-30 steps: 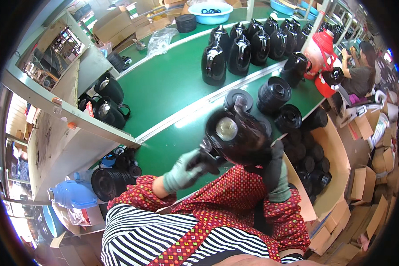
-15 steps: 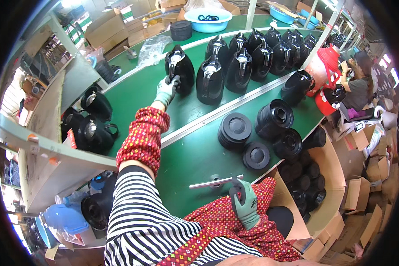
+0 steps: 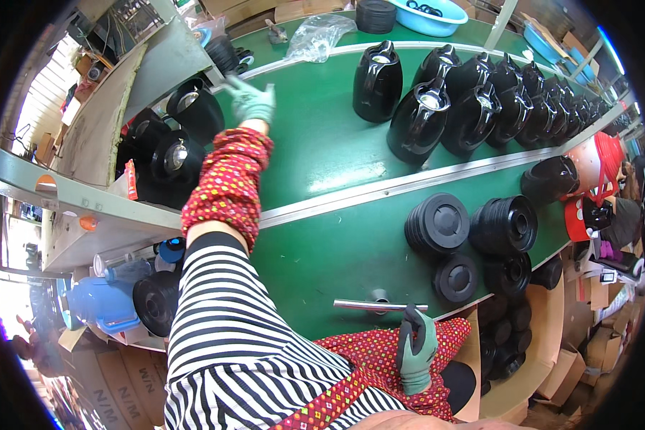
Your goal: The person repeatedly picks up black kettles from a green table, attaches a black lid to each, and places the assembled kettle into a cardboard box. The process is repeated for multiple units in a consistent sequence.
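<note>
My left hand, in a pale green glove, reaches over the green bench with its fingers spread and holding nothing. Just beyond its fingers, several black jugs lie on their sides at the left. Low in the middle, my right hand, in a green and dark grey glove, is closed with curled fingers. Its fingertips overlap the right end of a metal crossbar; anything inside them is hidden. Across the bench, a black jug stands nearest my left hand, beside rows of similar upright jugs.
Stacks of round black lids stand right of the crossbar. An open cardboard box with black parts is at lower right. A clear plastic bag and a light blue basin lie at the back. A metal rail crosses the bench.
My left hand has let go of the upright black jug and moved left, toward the lying jugs. The view has turned left. My right hand stays by the crossbar.
</note>
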Tool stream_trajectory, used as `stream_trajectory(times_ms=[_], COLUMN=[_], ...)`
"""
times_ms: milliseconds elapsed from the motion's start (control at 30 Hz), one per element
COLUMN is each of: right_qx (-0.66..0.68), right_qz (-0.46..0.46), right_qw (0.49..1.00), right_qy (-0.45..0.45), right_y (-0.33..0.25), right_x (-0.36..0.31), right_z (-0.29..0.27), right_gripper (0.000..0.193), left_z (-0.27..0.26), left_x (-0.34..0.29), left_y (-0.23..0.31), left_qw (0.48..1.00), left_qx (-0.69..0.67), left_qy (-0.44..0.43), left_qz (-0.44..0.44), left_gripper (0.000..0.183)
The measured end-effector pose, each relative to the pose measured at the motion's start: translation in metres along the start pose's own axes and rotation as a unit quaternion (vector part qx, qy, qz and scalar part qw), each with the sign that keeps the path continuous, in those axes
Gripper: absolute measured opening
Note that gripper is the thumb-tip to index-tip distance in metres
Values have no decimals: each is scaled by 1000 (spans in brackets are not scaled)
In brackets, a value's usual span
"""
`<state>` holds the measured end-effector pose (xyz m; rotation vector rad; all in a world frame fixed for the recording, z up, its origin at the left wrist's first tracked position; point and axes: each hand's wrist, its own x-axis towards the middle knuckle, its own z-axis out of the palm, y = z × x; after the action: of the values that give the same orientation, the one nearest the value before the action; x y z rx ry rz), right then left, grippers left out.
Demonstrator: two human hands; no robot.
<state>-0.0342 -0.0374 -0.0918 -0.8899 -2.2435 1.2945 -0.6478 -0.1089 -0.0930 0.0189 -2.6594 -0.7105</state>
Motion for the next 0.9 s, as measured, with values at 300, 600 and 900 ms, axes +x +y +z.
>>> stream_trajectory(times_ms=[300,600,900], right_qx=[-42,6,216], right_qz=[-36,-54,77], right_qw=[998,998,971], right_qy=[-14,-23,-60], right_y=[4,16,-111], right_x=[3,6,76], right_z=[3,2,-41], right_gripper=[36,42,92], left_z=[-26,-77,-267], left_x=[95,-45,-250], left_y=[-109,-22,33], left_qw=[984,985,763], left_qx=[138,-37,-231], left_qy=[-50,-18,-236], left_qz=[-99,168,556], left_gripper=[69,51,39])
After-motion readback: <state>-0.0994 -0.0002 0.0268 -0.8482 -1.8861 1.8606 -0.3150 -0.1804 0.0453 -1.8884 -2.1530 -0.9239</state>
